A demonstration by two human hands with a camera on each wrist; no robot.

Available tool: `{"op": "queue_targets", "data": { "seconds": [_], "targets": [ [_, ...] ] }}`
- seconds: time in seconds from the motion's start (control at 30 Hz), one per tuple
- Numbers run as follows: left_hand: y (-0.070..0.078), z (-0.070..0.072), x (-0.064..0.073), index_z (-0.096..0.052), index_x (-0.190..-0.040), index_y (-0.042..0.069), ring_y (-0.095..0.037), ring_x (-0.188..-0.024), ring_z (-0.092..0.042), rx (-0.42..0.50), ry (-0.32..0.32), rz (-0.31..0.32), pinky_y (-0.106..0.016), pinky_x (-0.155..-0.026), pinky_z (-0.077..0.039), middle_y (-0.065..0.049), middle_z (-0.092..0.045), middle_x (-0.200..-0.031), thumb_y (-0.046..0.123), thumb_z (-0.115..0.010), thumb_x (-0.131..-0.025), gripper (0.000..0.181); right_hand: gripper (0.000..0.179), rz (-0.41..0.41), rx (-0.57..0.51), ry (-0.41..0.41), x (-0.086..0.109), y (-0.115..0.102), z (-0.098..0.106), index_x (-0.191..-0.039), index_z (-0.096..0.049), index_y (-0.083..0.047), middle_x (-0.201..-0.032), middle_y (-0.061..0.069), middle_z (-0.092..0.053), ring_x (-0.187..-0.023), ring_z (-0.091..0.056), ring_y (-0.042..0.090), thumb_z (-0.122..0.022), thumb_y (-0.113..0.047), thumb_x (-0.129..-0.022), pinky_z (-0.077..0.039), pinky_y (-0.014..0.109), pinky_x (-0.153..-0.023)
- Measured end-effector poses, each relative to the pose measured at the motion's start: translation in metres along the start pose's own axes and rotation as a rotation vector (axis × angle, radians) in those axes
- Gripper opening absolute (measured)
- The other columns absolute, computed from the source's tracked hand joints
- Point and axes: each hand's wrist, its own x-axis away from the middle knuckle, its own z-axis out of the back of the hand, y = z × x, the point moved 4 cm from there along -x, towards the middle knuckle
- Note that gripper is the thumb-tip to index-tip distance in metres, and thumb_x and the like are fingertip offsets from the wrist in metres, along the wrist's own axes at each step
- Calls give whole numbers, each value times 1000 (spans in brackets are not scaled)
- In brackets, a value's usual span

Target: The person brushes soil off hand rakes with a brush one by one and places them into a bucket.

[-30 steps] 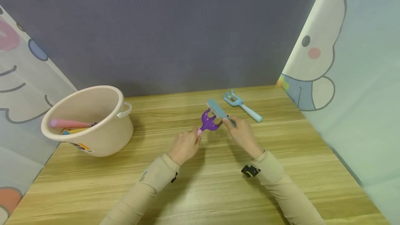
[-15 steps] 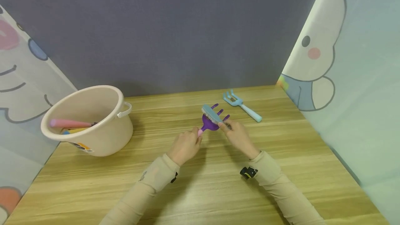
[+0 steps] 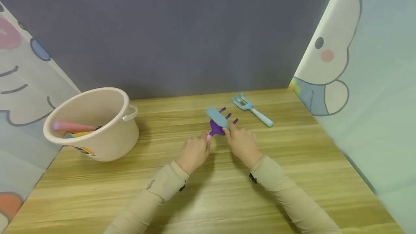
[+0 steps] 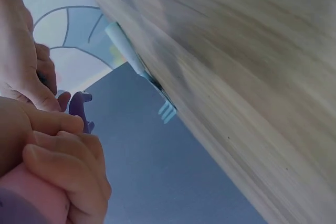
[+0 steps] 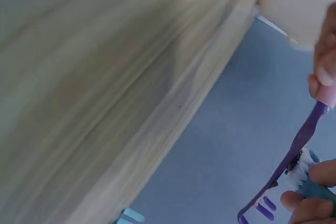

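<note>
My left hand (image 3: 194, 152) grips the pink handle of a small purple hand rake (image 3: 216, 129), its tines pointing up and right over the table. A blue brush (image 3: 217, 117) is held in my right hand (image 3: 243, 143), its flat back facing up in the head view and covering part of the rake's head. The right wrist view shows the brush's white bristles (image 5: 299, 170) against the purple rake (image 5: 286, 163), with dark bits where they meet. From the left wrist, curled fingers (image 4: 73, 166) wrap the pink handle (image 4: 32, 198).
Behind the right hand, a light blue hand rake (image 3: 256, 114) lies on the wooden table (image 3: 227, 198), a brown patch on its head. A cream bucket (image 3: 120, 136) at the left holds a pink-handled tool (image 3: 74, 127) and a yellow one. A grey wall stands behind.
The brush has moved left and down from the rake's tines to the broad part of its head, and its back has turned up. My left hand stays nearly still.
</note>
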Motion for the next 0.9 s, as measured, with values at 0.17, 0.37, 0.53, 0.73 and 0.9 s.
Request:
{"op": "queue_targets", "data": {
  "seconds": [0.17, 0.37, 0.53, 0.73, 0.9],
  "targets": [
    [0, 0, 1, -55, -100, -6, -8, -36, -38, -51, 46, -13, -14, -30, -27, 1, -44, -50, 16, -53, -91, 23, 28, 66, 74, 57, -2, -7, 3, -79, -56, -6, -45, -4, -35, -33, -29, 7, -50, -29, -94, -20, 18, -30],
    [-1, -6, 5, -55, -86, 0, -4, -36, -33, -83, 90, -54, -13, -31, -23, 4, -39, -50, 15, -53, -91, 16, 29, 3, 4, -23, -3, -5, 0, -84, -58, -4, -47, -3, -40, -35, -33, 8, -50, -30, -93, -24, 19, -32],
    [-3, -9, 6, -54, -86, 0, -5, -38, -34, -18, 48, -42, -14, -32, -25, 3, -40, -52, 14, -55, -90, 15, 31, -95, -128, -99, -2, 1, -1, -92, -61, -2, -50, -2, -43, -38, -38, 10, -51, -31, -93, -28, 20, -34],
    [-6, -9, 6, -53, -87, 0, -5, -39, -36, 64, 4, -13, -14, -32, -27, 2, -42, -53, 14, -55, -91, 14, 29, -117, -262, -91, -2, 5, 3, -90, -60, 0, -50, -1, -43, -38, -36, 8, -51, -27, -94, -29, 19, -33],
    [-11, -12, 6, -53, -87, 1, -7, -40, -38, 142, -41, 40, -16, -33, -29, 1, -43, -55, 15, -55, -90, 15, 33, -153, -339, -96, 0, 8, 10, -101, -59, 4, -51, 0, -44, -38, -35, 9, -49, -26, -95, -29, 20, -34]
  ]
}}
